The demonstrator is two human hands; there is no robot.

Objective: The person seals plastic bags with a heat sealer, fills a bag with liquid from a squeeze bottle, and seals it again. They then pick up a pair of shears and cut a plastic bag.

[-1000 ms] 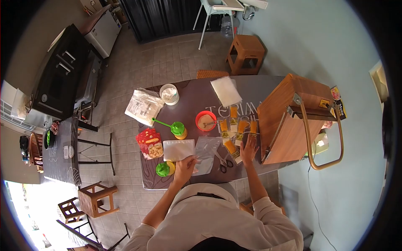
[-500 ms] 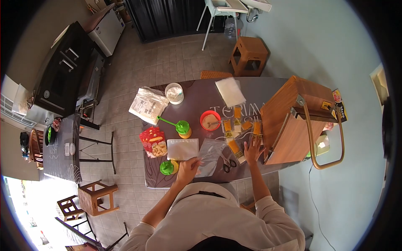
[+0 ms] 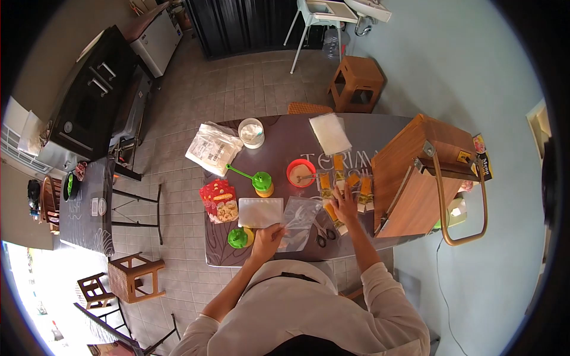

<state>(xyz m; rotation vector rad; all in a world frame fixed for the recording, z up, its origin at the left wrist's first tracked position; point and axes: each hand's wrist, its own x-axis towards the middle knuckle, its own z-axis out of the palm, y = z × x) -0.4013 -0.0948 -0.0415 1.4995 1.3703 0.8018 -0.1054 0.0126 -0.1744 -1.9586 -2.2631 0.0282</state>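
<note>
My left hand (image 3: pixel 267 236) pinches the near edge of a clear plastic bag (image 3: pixel 298 216) that lies flat on the dark table (image 3: pixel 279 151). A white flat pack (image 3: pixel 260 212) lies just left of the bag. My right hand (image 3: pixel 344 203) sits with bent fingers on an orange-filled packet (image 3: pixel 330 212) at the near end of a group of several such packets (image 3: pixel 339 177). Black-handled scissors (image 3: pixel 320 234) lie between my hands, near the table's front edge.
A wooden box machine (image 3: pixel 409 172) with a metal handle (image 3: pixel 451 207) stands right of the packets. Also on the table: red bowl (image 3: pixel 301 172), green scoop (image 3: pixel 257 180), green-lidded jar (image 3: pixel 238 238), red snack packet (image 3: pixel 218 200), white tub (image 3: pixel 252 132), white bag (image 3: pixel 212 148), stack of clear bags (image 3: pixel 331 133).
My right hand has left the foot of the wooden box and moved left onto the orange packets, fingers now bent. My left hand has stayed at the bag's edge.
</note>
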